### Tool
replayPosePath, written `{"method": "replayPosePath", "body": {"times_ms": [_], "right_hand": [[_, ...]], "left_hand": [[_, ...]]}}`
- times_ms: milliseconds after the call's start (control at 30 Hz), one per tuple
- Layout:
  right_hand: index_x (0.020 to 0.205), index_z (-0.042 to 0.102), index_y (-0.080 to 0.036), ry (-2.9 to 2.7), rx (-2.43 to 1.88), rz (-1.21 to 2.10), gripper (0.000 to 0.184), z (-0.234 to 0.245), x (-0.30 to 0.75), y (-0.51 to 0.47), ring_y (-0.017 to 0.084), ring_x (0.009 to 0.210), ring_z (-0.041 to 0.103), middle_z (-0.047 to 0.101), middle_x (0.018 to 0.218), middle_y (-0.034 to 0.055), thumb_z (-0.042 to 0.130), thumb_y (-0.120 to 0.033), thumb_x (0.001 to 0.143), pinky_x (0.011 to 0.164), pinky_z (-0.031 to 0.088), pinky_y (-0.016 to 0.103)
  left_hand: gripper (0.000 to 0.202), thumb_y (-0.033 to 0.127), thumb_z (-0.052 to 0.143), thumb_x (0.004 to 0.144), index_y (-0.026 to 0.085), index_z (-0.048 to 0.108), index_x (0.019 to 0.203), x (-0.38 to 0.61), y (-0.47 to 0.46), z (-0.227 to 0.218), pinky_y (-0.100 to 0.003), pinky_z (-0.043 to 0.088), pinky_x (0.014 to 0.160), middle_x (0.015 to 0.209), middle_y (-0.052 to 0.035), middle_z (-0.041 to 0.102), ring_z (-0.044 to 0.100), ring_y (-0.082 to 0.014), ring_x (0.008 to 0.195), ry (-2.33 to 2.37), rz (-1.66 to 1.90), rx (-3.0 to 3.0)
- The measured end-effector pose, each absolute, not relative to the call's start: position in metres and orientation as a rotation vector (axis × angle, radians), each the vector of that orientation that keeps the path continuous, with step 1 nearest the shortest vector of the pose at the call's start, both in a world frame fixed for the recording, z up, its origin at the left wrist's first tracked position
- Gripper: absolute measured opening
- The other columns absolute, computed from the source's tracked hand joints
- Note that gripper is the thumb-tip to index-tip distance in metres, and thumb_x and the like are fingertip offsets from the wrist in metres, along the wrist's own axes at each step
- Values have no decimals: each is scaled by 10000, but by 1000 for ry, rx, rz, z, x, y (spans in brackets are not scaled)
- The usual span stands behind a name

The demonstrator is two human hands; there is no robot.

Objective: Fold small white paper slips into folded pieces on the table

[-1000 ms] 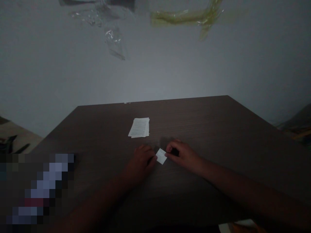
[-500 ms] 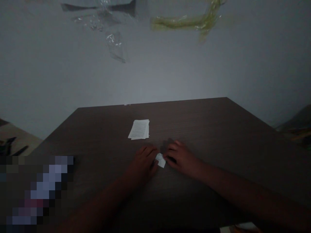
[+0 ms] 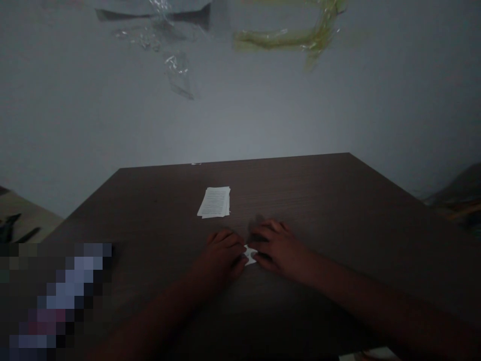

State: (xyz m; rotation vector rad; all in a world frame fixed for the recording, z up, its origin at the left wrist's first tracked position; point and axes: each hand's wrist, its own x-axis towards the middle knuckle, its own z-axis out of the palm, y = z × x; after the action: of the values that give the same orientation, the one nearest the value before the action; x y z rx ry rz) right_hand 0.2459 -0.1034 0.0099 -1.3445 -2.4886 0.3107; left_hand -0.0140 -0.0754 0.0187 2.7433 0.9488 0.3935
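Together, left hand [image 3: 223, 254] and right hand [image 3: 280, 250] hold one small paper [image 3: 249, 256]
Both are half-curled, pinching its opposite sides

Paper piece [image 3: 249, 255] matt; tabletop [image 3: 293, 185] wood-grained; tape [image 3: 278, 40] glossy.

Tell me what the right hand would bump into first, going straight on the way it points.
The small white paper by the right hand comes first, it seems; just beyond is the left hand, though depth is hard to judge.
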Motion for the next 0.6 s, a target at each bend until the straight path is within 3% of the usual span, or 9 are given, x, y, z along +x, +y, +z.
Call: {"method": "replayPosePath", "body": {"times_ms": [200, 400, 600], "right_hand": [[1489, 870, -326, -2588, -1312, 353, 374, 17, 253, -99, 477, 1617, 582, 728, 1689, 160, 853, -292, 1117, 1277, 514, 746], [1580, 826, -302, -2657, -1363, 366, 411, 21, 250, -99, 476, 1692, 530, 677, 1753, 173, 779, -325, 1173, 1312, 523, 717], [1621, 799, -393, -2664, -1403, 349, 448, 20, 246, -97, 485, 1687, 533, 668, 1772, 144, 735, -280, 1192, 1307, 512, 759]], "left_hand": [[211, 161, 882, 1012, 236, 840, 1204, -14, -75, 22, -539, 554, 1146, 1282, -64, 856, 752, -354, 1309, 997, 305, 2707], [269, 267, 928, 987, 255, 835, 1239, -12, -80, 25, -559, 546, 1147, 1275, -63, 849, 752, -364, 1266, 1035, 253, 2674], [130, 298, 902, 1029, 242, 824, 1117, -11, -82, 25, -537, 548, 1157, 1246, -51, 840, 749, -341, 1250, 950, 242, 2697]]}}
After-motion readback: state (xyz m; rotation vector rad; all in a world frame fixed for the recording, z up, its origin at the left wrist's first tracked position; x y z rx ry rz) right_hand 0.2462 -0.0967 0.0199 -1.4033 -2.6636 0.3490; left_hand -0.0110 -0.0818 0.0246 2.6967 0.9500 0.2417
